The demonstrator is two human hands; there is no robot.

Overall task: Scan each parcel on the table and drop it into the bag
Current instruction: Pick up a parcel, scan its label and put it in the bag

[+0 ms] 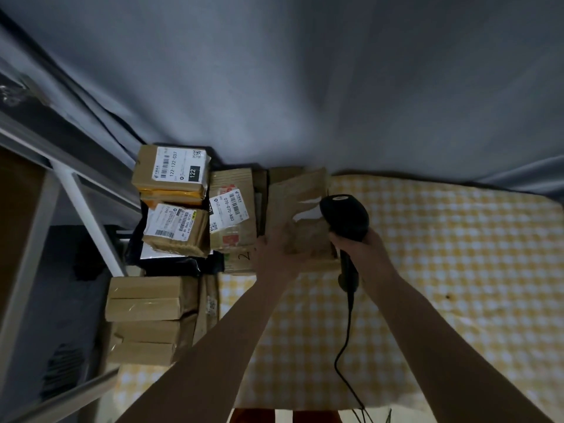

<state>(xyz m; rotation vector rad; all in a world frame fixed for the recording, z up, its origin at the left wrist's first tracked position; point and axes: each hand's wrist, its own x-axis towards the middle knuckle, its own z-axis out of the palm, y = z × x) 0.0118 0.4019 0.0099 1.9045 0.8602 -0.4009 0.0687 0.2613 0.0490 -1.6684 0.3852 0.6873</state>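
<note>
The left hand holds a brown box by its near edge, tipped up off the table. Its fingers curl round the box; how they lie underneath cannot be told. The right hand grips a black scanner, fingers wrapped tight round the handle. The scanner's head sits just beside the box, at 3 o'clock from it. A black cord hangs down from the handle toward 6 o'clock.

The table has a yellow and white checked cloth. At 9 o'clock from the held box lie more parcels: one with a white label right next to it, and a stack of labelled ones further out. Plain brown boxes are piled at 7 o'clock. A grey curtain hangs at 12 o'clock.
</note>
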